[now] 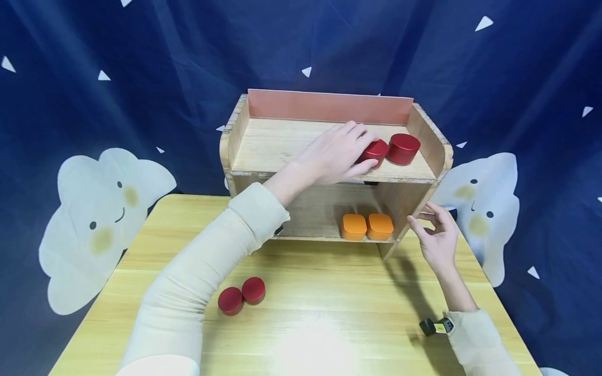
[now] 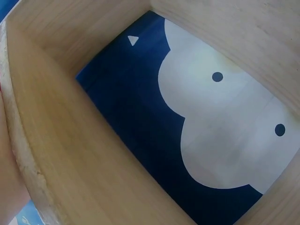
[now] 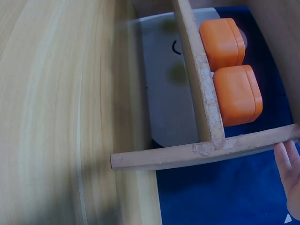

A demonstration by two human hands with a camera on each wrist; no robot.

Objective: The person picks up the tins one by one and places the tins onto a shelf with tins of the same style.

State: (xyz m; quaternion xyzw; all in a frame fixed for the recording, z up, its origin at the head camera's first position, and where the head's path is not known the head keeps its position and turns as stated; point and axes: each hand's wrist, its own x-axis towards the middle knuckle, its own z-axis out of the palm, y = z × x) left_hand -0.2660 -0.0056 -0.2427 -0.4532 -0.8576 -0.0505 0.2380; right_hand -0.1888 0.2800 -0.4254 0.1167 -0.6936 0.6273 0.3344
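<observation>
On the top board of a small wooden shelf (image 1: 301, 138), my left hand (image 1: 336, 151) holds a round red tin (image 1: 374, 150), fingers over its far side and thumb along its near side. A second red tin (image 1: 403, 149) stands just right of it, near the right end. My right hand (image 1: 439, 237) is at the shelf's right side panel (image 1: 409, 201), fingertips touching its outer face and thumb near the front edge. The right wrist view shows those fingertips (image 3: 280, 152) against the panel (image 3: 178, 157). The left wrist view looks into the shelf's interior (image 2: 93, 154), without the tin.
Two orange lidded boxes (image 1: 354, 226) sit side by side on the lower board (image 1: 310, 214), towards its right. Two more red tins (image 1: 230, 301) are on the wooden table (image 1: 291, 282) at front left, under the left forearm. A dark blue curtain (image 1: 197, 68) hangs behind.
</observation>
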